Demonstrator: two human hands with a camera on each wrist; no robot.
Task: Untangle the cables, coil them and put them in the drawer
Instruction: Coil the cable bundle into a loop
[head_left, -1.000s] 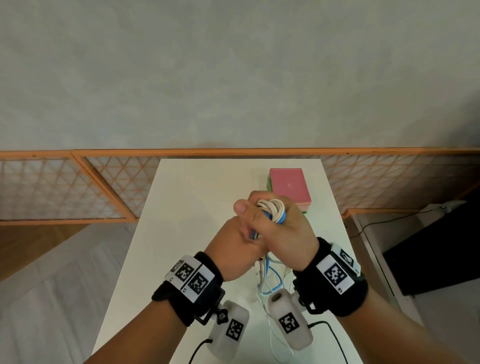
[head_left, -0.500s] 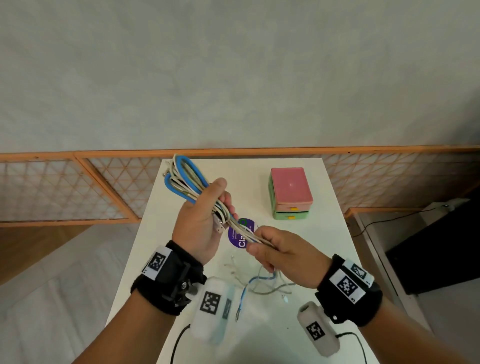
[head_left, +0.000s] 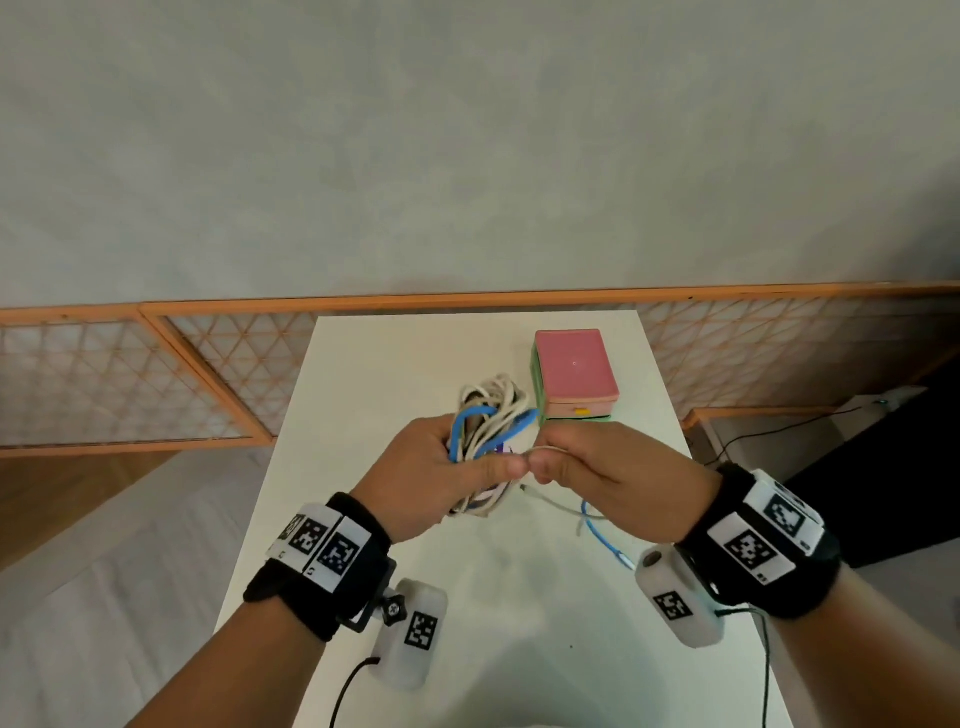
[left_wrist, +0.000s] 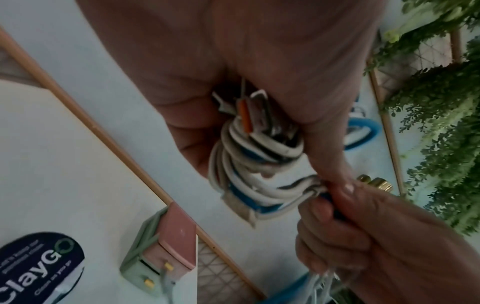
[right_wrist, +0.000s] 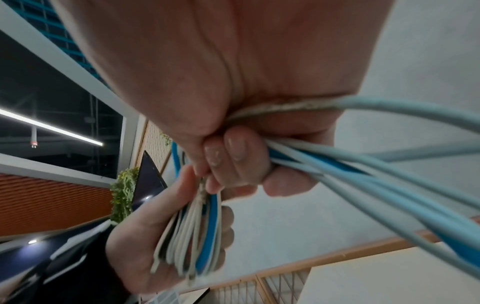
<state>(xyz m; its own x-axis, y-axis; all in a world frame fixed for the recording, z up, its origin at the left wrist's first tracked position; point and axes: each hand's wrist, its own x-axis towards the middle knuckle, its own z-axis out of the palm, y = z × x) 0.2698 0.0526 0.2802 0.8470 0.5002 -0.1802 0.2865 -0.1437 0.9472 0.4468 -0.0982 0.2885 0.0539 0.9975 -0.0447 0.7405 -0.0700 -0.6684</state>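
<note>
The cable bundle (head_left: 485, 421), white and blue strands looped together, sits above the middle of the table (head_left: 363, 374), held in the air between my two hands. My left hand (head_left: 431, 478) clasps the bundle across its middle, fingers curled around the loops; the loops fan out from the fist toward 12 o'clock, and shorter ends poke out toward 6 o'clock. In the left wrist view the white strands (left_wrist: 249, 164) wrap several times around the blue ones, and connector plugs (left_wrist: 257, 115) stick out of the fist.

My right hand (head_left: 608, 467) meets the left at 3 o'clock of the bundle, thumb tips touching, and grasps several strands in a closed fist. From it a white strand and a blue strand (head_left: 602, 535) trail down toward 6 o'clock and end beside the right wrist camera (head_left: 678, 597).

At 1 o'clock of the bundle stands the drawer box (head_left: 574, 374), pink on top with green sides, its drawers closed, just beyond my right knuckles. A purple label (left_wrist: 39, 267) lies on the table near the box in the left wrist view.
</note>
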